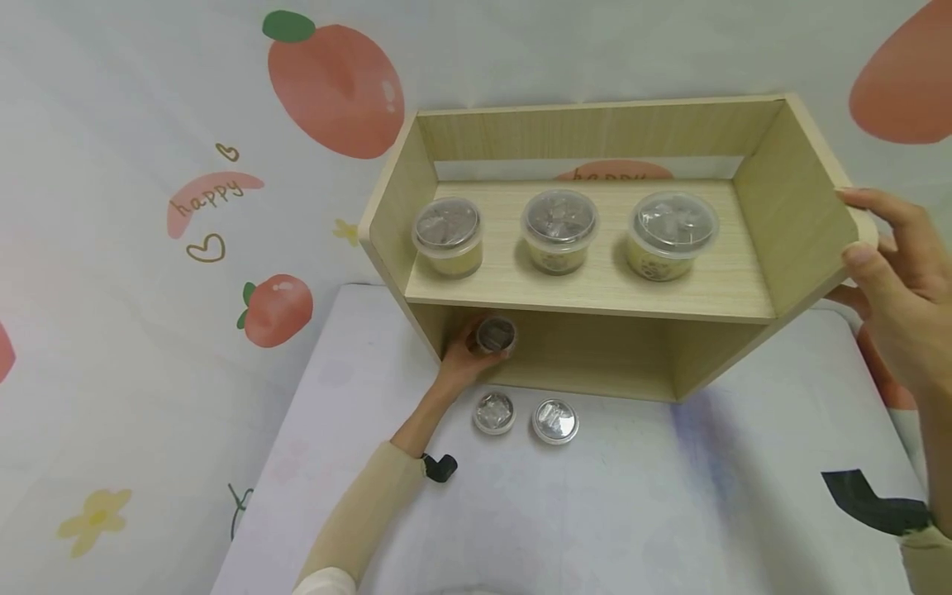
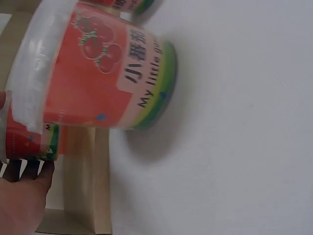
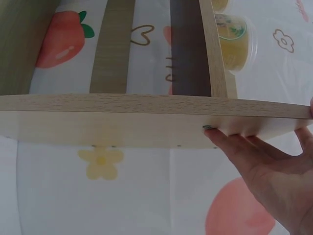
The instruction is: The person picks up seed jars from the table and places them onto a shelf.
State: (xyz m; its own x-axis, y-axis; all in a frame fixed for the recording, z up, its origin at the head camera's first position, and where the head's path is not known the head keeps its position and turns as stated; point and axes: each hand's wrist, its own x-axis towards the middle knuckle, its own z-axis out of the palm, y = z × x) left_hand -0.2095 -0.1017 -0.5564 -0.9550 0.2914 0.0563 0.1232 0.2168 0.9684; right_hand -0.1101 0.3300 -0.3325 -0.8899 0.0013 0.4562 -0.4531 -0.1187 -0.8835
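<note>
Sleeves of beige cloth (image 1: 364,508) lie closest, the left one stretched forward over a white tabletop (image 1: 625,496), the right one cut off at the corner of the head view. Black wrist mounts (image 1: 440,468) show at both wrists. Just ahead, a left-hand lidded cup (image 1: 494,413) and a right-hand lidded cup (image 1: 555,421) stand upright, slightly apart, on the tabletop in front of the shelf unit. In the left wrist view, the large cup in the foreground has a red label (image 2: 98,63) with printed tomatoes, the characters 小番茄 and the words "My little", above a green band.

Farther in, the left hand (image 1: 467,355) curls its fingers round a red-labelled lidded cup (image 1: 497,334) inside the lower compartment, near its left wall; whether the cup's base touches the shelf board, I cannot tell.

At the right, the right hand (image 1: 903,289) grips the front edge of the side panel of the wooden shelf unit (image 1: 803,207), several fingertips against the outer face. On the upper deck three yellow lidded cups (image 1: 559,231) stand upright in a spaced row. Behind everything hangs a white backdrop (image 1: 521,49) with red fruit prints (image 1: 338,91).
</note>
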